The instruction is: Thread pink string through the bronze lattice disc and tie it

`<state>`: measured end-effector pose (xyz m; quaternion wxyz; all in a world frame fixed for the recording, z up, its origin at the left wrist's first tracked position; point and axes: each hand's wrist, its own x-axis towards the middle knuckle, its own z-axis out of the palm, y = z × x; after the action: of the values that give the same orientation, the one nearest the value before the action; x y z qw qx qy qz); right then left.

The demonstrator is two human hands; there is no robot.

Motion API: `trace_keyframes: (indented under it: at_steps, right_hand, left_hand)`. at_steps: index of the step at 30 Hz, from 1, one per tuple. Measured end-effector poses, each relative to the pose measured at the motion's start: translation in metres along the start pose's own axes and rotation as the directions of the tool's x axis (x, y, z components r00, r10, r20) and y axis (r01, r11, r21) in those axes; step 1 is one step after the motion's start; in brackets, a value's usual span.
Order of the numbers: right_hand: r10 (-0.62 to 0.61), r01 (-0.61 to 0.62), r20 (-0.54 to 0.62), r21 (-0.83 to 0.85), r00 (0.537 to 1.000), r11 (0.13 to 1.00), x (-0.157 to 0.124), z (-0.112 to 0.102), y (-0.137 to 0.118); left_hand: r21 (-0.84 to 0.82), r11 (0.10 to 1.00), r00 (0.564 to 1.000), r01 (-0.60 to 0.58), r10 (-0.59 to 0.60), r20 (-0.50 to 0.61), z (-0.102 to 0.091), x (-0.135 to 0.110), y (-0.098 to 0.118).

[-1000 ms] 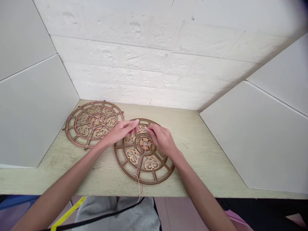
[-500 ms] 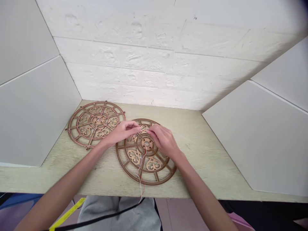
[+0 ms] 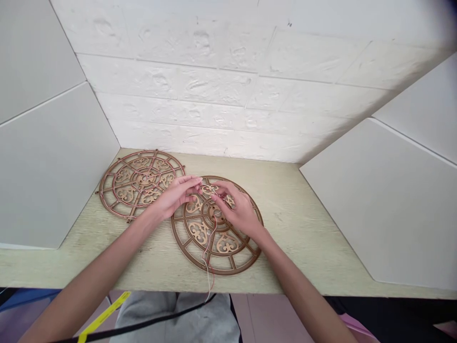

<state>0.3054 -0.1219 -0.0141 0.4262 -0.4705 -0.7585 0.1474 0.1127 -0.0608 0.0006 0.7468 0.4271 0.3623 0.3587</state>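
Observation:
Two brown fretwork discs lie flat on the table, each with scrolled cut-outs and a round hub. The nearer disc sits under my hands, and the farther disc lies to its left, with pinkish thread strung across its spokes. More of this thread runs from the nearer hub over the front rim and hangs below the table edge. My left hand and my right hand meet above the nearer disc's back part, their fingertips pinching a thin strand of thread.
The discs rest on a pale wood-grain table backed by a white brick-textured wall. Grey panels stand on both sides. Below the front edge are grey trousers and a black and yellow strap.
My right hand has shifted up and left over the nearer disc, and its fingers have spread a little. My left fingertips have risen slightly, with the strand still between my hands.

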Motion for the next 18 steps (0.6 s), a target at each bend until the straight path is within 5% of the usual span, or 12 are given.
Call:
trace_keyframes:
  at_steps: [11,18]
  right_hand:
    - [0.119,-0.127,0.053,0.215,0.992,0.968,0.0071,-0.0049,-0.0107]
    - [0.182,-0.206,0.115,0.263,0.977,0.943,0.0059,-0.0027,-0.008]
  left_hand:
    - [0.303,0.935,0.977,-0.182,0.137,0.163,0.0025,-0.0011,-0.0026]
    - [0.422,0.865,0.961,-0.273,0.221,0.168,0.0007,0.0018,-0.0088]
